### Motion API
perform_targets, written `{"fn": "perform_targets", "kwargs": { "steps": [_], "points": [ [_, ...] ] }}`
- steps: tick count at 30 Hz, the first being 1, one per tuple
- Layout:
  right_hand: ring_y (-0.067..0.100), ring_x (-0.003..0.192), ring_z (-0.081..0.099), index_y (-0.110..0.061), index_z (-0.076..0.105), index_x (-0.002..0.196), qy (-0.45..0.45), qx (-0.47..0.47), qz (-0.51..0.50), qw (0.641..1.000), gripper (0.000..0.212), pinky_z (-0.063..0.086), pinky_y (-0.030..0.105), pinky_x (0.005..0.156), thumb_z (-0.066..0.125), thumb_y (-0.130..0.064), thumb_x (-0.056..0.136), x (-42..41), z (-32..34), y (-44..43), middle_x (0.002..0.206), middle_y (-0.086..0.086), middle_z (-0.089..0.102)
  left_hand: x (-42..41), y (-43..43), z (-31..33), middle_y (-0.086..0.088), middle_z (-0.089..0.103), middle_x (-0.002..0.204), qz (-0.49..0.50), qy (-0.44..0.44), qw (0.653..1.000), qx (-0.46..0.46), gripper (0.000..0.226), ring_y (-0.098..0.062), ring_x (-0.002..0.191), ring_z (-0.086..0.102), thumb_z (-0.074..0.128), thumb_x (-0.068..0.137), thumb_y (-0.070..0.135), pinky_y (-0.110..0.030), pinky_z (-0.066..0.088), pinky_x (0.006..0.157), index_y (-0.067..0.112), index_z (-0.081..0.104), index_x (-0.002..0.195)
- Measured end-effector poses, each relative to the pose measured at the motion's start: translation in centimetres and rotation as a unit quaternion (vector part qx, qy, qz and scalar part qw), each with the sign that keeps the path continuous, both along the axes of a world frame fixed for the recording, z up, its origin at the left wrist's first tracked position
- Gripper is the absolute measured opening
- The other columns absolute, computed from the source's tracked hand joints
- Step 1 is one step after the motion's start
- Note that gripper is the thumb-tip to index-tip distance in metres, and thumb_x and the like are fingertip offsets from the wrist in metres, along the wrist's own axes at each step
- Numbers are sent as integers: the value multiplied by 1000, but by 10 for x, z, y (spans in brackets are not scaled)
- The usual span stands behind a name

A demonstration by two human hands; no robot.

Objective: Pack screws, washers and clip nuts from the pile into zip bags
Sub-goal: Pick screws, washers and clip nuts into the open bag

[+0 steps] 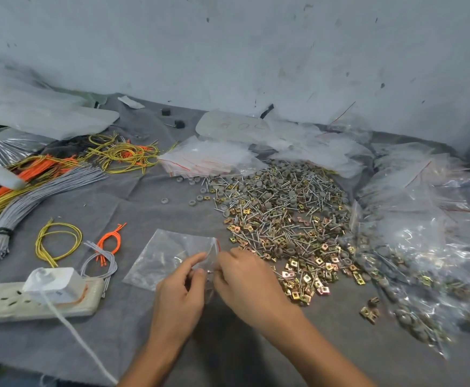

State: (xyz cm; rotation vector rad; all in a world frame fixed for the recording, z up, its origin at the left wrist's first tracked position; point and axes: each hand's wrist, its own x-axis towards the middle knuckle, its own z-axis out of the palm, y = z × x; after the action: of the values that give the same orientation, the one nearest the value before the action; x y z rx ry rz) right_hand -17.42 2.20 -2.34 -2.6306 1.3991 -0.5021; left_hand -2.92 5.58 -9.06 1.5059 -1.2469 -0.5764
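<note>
The likeliest slip is at the mouth of the bag: the film is thin and limp, so if the opening sags or folds shut while parts go in, screws or clip nuts would probably spill onto the counter and scatter, perhaps back into the pile, which would spoil the count. A sharp screw tip could also snag or pierce the film if it is pushed in at an angle. Loose clip nuts lie just beside the right hand, so a careless sweep of the wrist might drag them under the bag or mix them in unsorted. The bag lies flat on the counter near the front, left of the pile, its red-striped mouth turned toward the pile and lifted a little between both hands. The left hand pinches the near lip of the mouth between thumb and forefinger, palm down, forearm coming in from the lower edge. The right hand meets it at the same opening, knuckles up, fingers curled down to the lip; whether they pinch parts or the lip itself I cannot tell, since they are hidden behind the back of the hand.
</note>
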Motion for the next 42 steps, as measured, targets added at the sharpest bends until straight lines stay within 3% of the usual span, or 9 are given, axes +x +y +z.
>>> {"fn": "perform_targets", "kwargs": {
  "steps": [4,7,11,18,23,31,36,39,42],
  "points": [
    [30,100,60,-18,63,114,7,13,24,1000,23,39,36,72,48,-30,102,-2,-5,-6,101,5,61,0,0,0,16,59,60,-1,6,1000,0,33,-2,52,49,48,85,40,-26,41,55,56,65,108],
    [23,103,57,-29,60,130,-32,60,52,996,30,45,40,81,54,-34,101,-9,-8,-6,105,1,62,1,1,1,17,63,66,3,0,1000,3,38,0,57,53,50,87,33,-24,44,58,61,63,108],
    [10,89,60,-29,65,109,-134,59,-27,989,12,50,36,83,58,-31,99,-37,-3,-24,100,-10,64,-1,1,2,5,60,61,0,-9,1000,2,38,-5,52,49,52,86,33,-26,44,57,62,62,110],
    [4,68,63,-25,68,98,6,89,-206,974,15,59,38,71,54,-20,100,-116,9,-105,96,-10,69,-2,2,3,3,54,57,-5,-2,1000,9,32,-5,48,43,52,88,33,-22,37,51,57,64,105],
    [10,59,62,-27,71,96,47,155,-178,971,12,57,32,59,60,-28,99,-120,2,-118,78,-11,69,0,2,1,7,51,55,-9,-20,1000,16,44,-4,47,41,60,96,11,-20,36,50,54,65,106],
    [10,76,63,-20,66,91,118,138,-156,971,7,59,34,73,61,-17,97,-105,4,-116,86,-7,65,-2,2,5,-4,57,60,-10,-5,1000,12,40,-9,48,44,50,86,33,-27,39,52,66,61,106],
    [11,60,60,-15,65,86,87,166,-160,969,14,45,26,49,56,-10,96,-107,5,-116,79,0,70,-1,2,2,1,57,58,-6,-1,1000,17,38,-9,49,46,50,87,34,-29,41,54,63,61,110],
    [12,57,58,-17,63,86,32,161,-173,971,15,49,30,52,56,-14,99,-111,8,-113,77,1,70,-1,1,1,4,55,56,-6,-1,1000,17,38,-8,48,44,50,86,34,-29,40,53,62,60,111],
    [13,69,65,-26,59,90,-52,151,-190,969,10,52,25,56,61,-22,99,-120,15,-110,83,-6,68,0,1,0,0,57,58,-6,5,1000,18,38,-10,49,46,50,86,35,-29,41,54,61,61,111]
  ]
}}
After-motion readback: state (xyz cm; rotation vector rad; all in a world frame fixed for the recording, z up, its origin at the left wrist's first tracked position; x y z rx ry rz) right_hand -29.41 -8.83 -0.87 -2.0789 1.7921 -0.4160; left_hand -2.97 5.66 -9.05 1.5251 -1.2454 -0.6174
